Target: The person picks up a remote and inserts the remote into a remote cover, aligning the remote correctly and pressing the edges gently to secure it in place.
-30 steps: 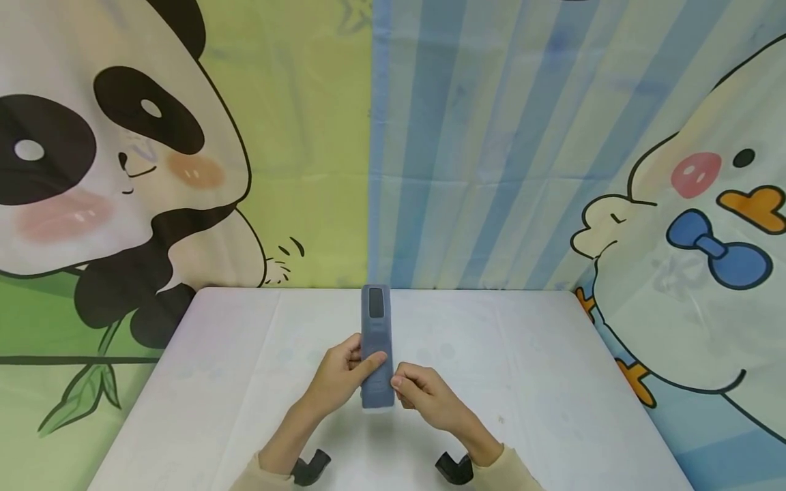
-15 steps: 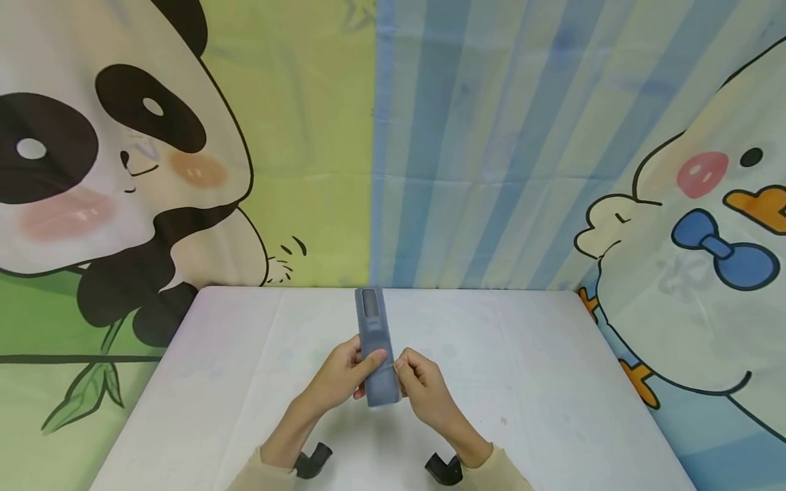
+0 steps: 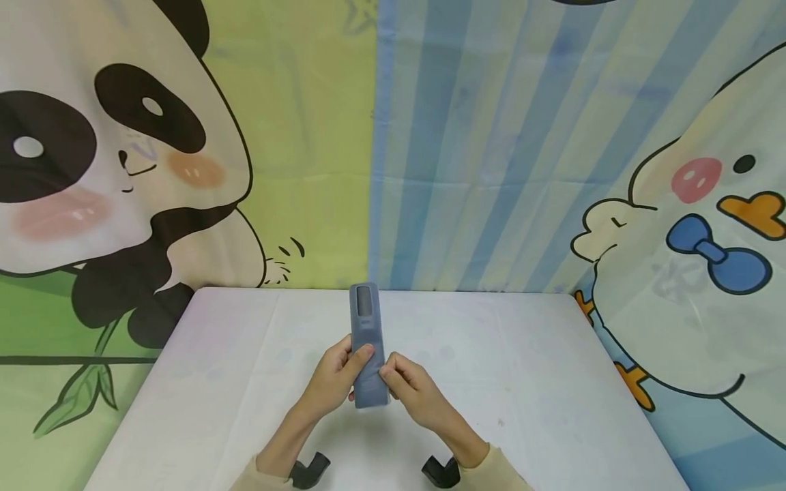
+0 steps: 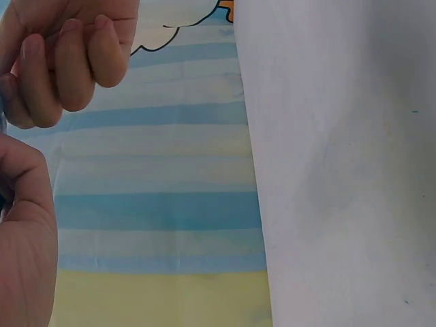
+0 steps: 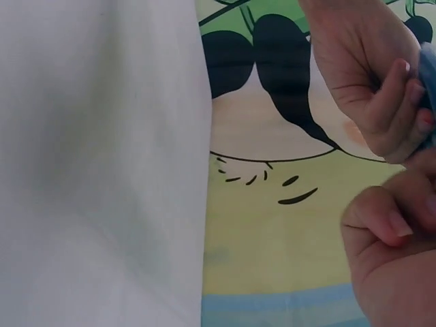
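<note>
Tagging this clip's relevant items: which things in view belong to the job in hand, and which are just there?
In the job:
slim blue-grey box, dark panel
left hand, gripping it
right hand, curled at its right edge

Just there:
white table
panda backdrop
duck backdrop
black angled pieces at both wrists

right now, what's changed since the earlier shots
In the head view, the blue-grey object has shifted slightly left, its top now leaning left; the left hand and right hand moved with it. The left hand's hold stayed; the right hand remains at its right edge.
</note>
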`<state>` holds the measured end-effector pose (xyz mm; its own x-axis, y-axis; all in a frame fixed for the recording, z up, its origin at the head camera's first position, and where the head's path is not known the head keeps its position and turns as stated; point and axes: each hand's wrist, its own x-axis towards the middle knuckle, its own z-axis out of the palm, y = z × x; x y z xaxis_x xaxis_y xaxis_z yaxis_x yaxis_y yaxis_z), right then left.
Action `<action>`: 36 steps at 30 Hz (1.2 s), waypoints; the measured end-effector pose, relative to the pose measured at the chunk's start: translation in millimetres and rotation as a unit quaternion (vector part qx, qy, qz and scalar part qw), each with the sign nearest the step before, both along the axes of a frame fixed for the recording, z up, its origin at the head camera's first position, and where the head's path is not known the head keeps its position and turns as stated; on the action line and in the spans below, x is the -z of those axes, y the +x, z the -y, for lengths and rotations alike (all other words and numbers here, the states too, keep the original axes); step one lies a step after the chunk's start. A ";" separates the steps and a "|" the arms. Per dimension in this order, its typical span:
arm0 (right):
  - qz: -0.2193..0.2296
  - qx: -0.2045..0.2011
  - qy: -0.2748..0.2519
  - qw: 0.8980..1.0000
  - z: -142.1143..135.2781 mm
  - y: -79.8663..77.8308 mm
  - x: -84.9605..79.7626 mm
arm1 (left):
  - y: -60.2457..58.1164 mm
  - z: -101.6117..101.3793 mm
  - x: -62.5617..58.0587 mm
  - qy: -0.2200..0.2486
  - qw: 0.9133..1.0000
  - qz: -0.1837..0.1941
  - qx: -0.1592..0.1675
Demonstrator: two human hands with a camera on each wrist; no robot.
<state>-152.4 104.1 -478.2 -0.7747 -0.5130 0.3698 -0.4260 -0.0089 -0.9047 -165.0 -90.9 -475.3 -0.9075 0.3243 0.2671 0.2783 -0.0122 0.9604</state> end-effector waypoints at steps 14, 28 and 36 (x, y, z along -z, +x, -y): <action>0.009 -0.051 0.012 0.999 -3.3 -1.8 -7.7 | 4.5 1.7 -8.2 -0.068 0.995 -0.061 -0.050; 0.101 -0.173 -0.025 0.979 -20.6 -7.4 -16.3 | 6.7 16.2 -7.5 0.030 0.980 -0.065 0.184; 0.126 -0.286 -0.040 0.949 -23.3 -13.1 -22.2 | 13.7 4.9 -12.6 0.077 0.978 -0.109 0.158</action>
<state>-165.5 127.4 -456.0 -0.4461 -0.8547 0.2656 -0.1011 -0.2468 -0.9638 -151.3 -95.8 -462.7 -0.6854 0.5193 0.5104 0.4345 -0.2708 0.8590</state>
